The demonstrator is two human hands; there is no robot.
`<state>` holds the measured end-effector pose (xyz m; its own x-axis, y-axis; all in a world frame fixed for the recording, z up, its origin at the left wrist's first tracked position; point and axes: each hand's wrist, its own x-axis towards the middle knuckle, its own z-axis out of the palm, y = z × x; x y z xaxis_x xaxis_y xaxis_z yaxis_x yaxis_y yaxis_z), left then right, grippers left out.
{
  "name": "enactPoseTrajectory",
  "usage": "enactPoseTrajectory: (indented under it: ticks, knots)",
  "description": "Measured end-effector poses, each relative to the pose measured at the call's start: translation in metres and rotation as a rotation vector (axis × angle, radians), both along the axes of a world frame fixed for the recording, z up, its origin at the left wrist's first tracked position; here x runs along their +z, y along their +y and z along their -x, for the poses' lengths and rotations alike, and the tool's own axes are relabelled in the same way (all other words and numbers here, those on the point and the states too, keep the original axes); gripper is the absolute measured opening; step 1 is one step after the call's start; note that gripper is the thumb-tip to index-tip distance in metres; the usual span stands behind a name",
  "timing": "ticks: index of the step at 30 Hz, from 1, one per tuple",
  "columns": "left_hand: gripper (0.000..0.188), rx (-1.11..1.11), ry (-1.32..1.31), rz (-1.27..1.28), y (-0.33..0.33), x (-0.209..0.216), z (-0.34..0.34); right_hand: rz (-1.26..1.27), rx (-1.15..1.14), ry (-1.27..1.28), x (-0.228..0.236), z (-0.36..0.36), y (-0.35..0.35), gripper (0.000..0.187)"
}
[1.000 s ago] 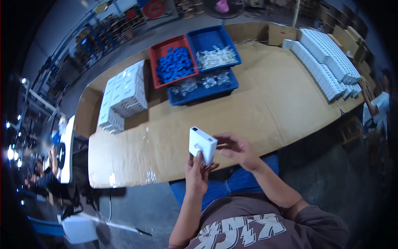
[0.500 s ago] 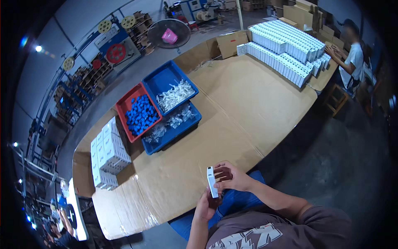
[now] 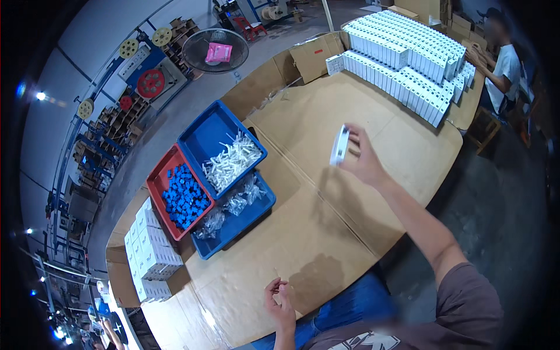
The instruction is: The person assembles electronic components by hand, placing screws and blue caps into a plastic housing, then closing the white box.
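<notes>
My right hand (image 3: 363, 157) is raised over the middle of the table, its thumb and fingers closed on the edges of a small white box (image 3: 339, 146). The box is slim, tilted and slightly blurred, with a dark spot on its side. Near the table's front edge, my left hand (image 3: 281, 301) holds nothing I can see; its fingers are loosely curled and a little apart. Beyond the right hand, at the far right, stand many similar white boxes (image 3: 402, 70) in tight rows, partly two layers high.
Left of centre are a red tray (image 3: 153, 181) of blue pieces, a blue tray (image 3: 201, 125) of white slender pieces, and a lower blue tray (image 3: 248, 214) with clear bags. White cartons (image 3: 153, 256) are stacked at left. Another person (image 3: 504, 70) sits at the far right.
My right hand has carried the white box forward and to the right, away from my body. My left hand has let go of it and stays near the front edge. The view has shifted.
</notes>
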<state>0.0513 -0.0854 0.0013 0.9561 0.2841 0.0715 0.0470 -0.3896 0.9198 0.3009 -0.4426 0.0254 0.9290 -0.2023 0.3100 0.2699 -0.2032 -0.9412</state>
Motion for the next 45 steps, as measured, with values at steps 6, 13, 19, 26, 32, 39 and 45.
enactPoseTrajectory:
  ticks: [6,13,19,26,32,39,45]
  knots:
    - [0.020,-0.040,-0.119,-0.358,-0.012,-0.020,-0.039,-0.066,-0.270,0.067,-0.018,-0.183,-0.109,0.099]
    - [0.024,0.000,-0.169,-0.249,-0.013,-0.043,-0.047,0.212,-0.552,0.099,-0.035,-0.329,-0.170,0.104]
    - [0.025,0.068,-0.042,-0.257,-0.024,-0.014,-0.059,0.428,-0.671,0.141,-0.037,-0.390,-0.180,0.097]
    - [0.018,0.017,-0.069,-0.400,-0.019,-0.018,-0.061,0.566,-0.578,0.243,-0.034,-0.426,-0.195,0.101]
    - [0.016,-0.011,-0.051,-0.410,-0.020,-0.016,-0.065,0.614,-0.602,0.195,-0.043,-0.430,-0.203,0.102]
    - [0.014,-0.041,-0.034,-0.428,-0.019,-0.010,-0.071,0.584,-0.643,0.155,-0.050,-0.424,-0.191,0.096]
    - [0.014,-0.039,-0.068,-0.449,-0.016,-0.013,-0.068,0.669,-0.596,0.058,-0.073,-0.420,-0.197,0.081]
